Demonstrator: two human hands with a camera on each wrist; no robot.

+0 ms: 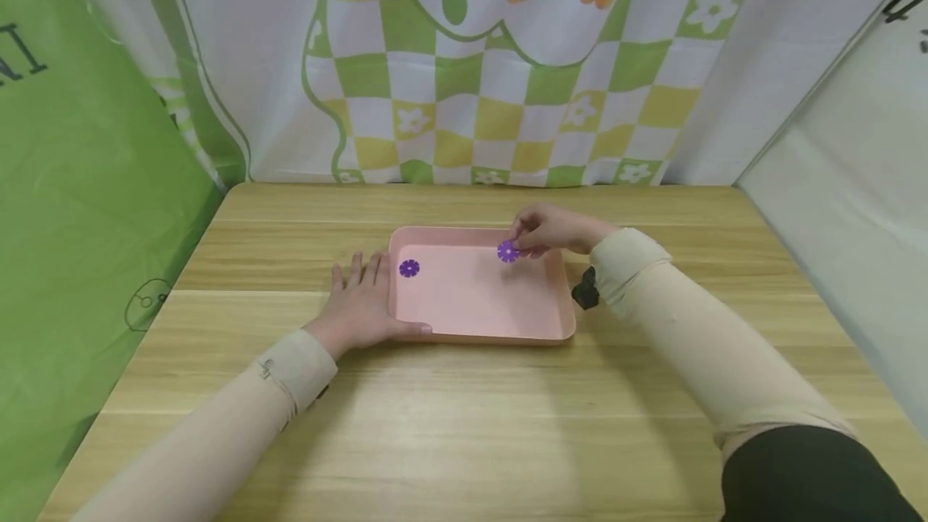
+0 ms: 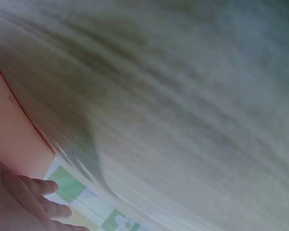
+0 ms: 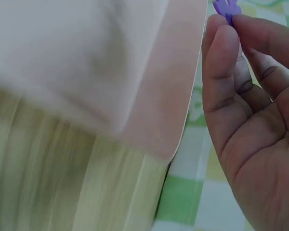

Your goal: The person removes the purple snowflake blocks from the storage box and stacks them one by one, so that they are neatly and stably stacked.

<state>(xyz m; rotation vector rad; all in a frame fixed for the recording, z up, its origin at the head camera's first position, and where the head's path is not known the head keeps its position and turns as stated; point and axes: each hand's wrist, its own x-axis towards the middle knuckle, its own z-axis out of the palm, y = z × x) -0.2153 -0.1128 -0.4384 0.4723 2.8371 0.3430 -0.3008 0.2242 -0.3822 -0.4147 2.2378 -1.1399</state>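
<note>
A shallow pink tray [image 1: 471, 296] lies on the wooden table. My left hand [image 1: 362, 304] rests at its left side, fingers spread straight along the wall and thumb over the front rim. Between thumb and fingertips, my right hand [image 1: 547, 230] pinches a purple notched plastic disc [image 1: 508, 251] above the tray's back right part. In the right wrist view, the edge of this purple disc [image 3: 226, 6] sticks out past the fingertips. A second, darker purple disc [image 1: 409, 268] lies inside the tray near the left wall.
The wooden table [image 1: 464, 425] reaches back to a checked, flowered curtain [image 1: 507, 103]. A green sheet [image 1: 87, 184] hangs on the left and a white one [image 1: 855, 167] on the right. A black object [image 1: 586, 290] shows below the right wrist, beside the tray.
</note>
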